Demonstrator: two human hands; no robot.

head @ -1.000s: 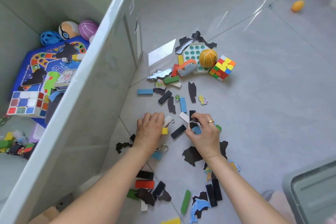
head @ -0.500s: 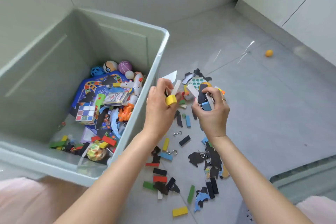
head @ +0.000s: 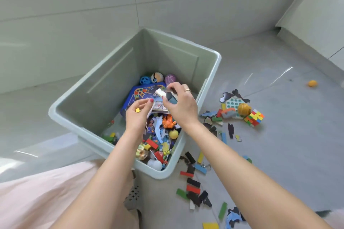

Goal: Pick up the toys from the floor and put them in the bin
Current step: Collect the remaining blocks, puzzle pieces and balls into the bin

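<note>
Both hands have swung from the floor pile to above the bin; the left hand pinches a yellow block; the right hand grips white and blue pieces, so release seems next.

Right hand: fingers cover most of the gripped pieces; only a white end and dark-blue edges show, count unclear. Left hand: a small yellow block shows in the palm; whether it holds more cannot be told. Both arms hide part of the bin contents and near rim. Yellow block and blue puzzle piece on the floor are cut off by the bottom edge
</note>
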